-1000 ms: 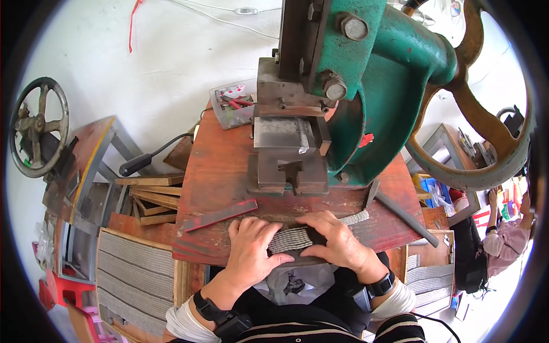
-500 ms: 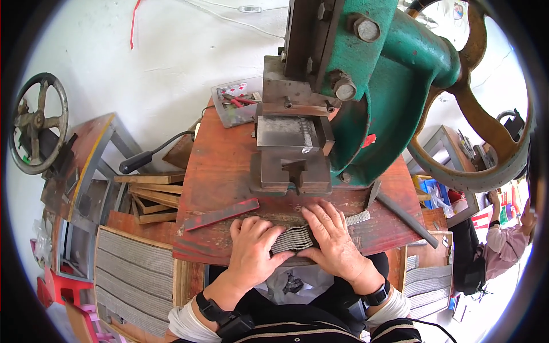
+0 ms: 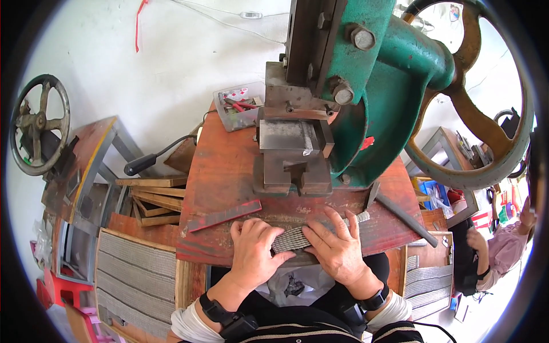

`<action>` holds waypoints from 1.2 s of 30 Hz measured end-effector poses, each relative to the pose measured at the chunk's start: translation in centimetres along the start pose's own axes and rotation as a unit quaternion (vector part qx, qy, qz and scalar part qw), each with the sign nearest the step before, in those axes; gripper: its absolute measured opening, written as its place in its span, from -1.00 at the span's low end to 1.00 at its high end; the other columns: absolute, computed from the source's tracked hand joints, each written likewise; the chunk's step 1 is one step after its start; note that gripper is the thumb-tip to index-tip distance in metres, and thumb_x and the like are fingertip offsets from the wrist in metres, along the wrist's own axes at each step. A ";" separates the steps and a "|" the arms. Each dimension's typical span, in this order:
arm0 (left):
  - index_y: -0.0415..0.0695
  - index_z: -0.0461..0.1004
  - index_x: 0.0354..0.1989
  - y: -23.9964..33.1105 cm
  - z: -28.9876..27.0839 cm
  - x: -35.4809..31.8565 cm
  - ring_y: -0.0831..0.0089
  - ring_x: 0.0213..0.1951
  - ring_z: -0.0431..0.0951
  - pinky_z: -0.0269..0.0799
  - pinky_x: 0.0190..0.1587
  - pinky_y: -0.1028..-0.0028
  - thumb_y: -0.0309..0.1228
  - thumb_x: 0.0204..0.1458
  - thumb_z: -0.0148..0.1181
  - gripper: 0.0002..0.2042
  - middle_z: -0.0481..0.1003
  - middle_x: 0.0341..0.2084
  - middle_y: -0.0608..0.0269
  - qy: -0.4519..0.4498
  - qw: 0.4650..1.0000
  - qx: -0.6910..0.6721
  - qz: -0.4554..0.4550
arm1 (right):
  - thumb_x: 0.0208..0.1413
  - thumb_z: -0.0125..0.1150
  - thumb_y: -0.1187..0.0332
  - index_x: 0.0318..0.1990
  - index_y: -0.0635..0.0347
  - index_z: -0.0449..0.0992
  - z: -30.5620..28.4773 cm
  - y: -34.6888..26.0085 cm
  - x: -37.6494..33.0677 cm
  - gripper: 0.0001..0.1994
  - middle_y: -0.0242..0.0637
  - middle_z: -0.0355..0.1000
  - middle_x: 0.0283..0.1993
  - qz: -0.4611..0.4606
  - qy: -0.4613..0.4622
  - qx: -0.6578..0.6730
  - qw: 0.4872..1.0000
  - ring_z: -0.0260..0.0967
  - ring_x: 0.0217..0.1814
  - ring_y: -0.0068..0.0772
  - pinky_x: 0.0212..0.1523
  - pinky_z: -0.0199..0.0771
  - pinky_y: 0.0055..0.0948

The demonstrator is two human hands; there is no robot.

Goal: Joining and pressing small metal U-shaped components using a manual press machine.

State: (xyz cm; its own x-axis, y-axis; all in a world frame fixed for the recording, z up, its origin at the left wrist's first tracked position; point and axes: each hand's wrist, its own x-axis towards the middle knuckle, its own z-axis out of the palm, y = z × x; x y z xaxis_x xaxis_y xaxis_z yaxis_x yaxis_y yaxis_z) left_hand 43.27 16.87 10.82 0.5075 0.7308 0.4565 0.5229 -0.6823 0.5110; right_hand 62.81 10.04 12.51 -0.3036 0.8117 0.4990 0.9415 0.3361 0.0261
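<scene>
A bundle of grey, ribbed strips (image 3: 292,240) lies across the near edge of the red-brown bench, between my two hands. My left hand (image 3: 253,246) is closed round its left end, fingers on top and thumb along the near side. At the right end, my right hand (image 3: 338,250) holds it with curled fingers on top and the thumb near its lower edge. Some of its fingers are lifted. Past those fingertips lies a short, pale ribbed strip (image 3: 362,216). What the strips are made of I cannot tell.
A green press (image 3: 394,108) with a large handwheel stands behind my hands, its steel die block (image 3: 294,171) nearest them. A red flat bar (image 3: 225,215) and a dark metal rod (image 3: 406,219) lie on the bench (image 3: 214,154). Wooden trays of grey strips flank me. Another person (image 3: 506,251) is at far right.
My right hand has shifted slightly right and lifted some fingers. The bundle now looks flatter and straighter, with more of its top showing. My left hand keeps its grip.
</scene>
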 end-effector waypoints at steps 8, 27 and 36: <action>-0.15 0.50 -0.15 1.4 0.8 1.6 0.19 -0.08 0.36 0.11 0.05 0.14 -0.22 -0.37 0.50 -0.46 0.44 -0.24 0.24 -0.034 0.999 0.018 0.031 | -0.19 0.35 0.27 -0.01 0.16 0.52 0.3 0.8 -0.2 -0.51 -0.36 0.41 0.05 0.004 -0.005 0.069 0.998 0.18 0.24 -0.13 0.19 0.09 0.01; -0.16 0.51 -0.24 0.7 1.5 1.2 0.18 -0.11 0.38 0.12 0.06 0.11 -0.24 -0.38 0.50 -0.52 0.46 -0.30 0.24 0.012 0.999 -0.017 0.031 | -0.25 0.26 -0.12 0.12 0.16 0.44 0.0 -1.4 0.5 -0.25 -0.27 0.29 0.19 0.029 -0.069 0.040 0.996 0.10 0.29 -0.02 0.22 0.01 0.18; -0.15 0.52 -0.27 0.4 1.6 1.1 0.19 -0.11 0.38 0.12 0.06 0.13 -0.26 -0.41 0.51 -0.54 0.46 -0.33 0.25 0.001 1.000 -0.020 0.024 | -0.30 0.32 -0.09 0.06 0.13 0.48 -0.2 -1.2 0.0 -0.28 -0.35 0.29 0.19 0.069 -0.043 -0.010 0.997 0.10 0.31 -0.08 0.19 0.01 0.27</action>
State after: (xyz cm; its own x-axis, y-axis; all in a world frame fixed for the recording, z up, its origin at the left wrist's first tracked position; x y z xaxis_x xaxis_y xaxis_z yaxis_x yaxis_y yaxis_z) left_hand 45.14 17.39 10.31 0.5296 0.6970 0.4835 0.4696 -0.7156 0.5171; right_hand 61.76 9.54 12.59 -0.1809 0.8882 0.4223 0.9777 0.2089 -0.0206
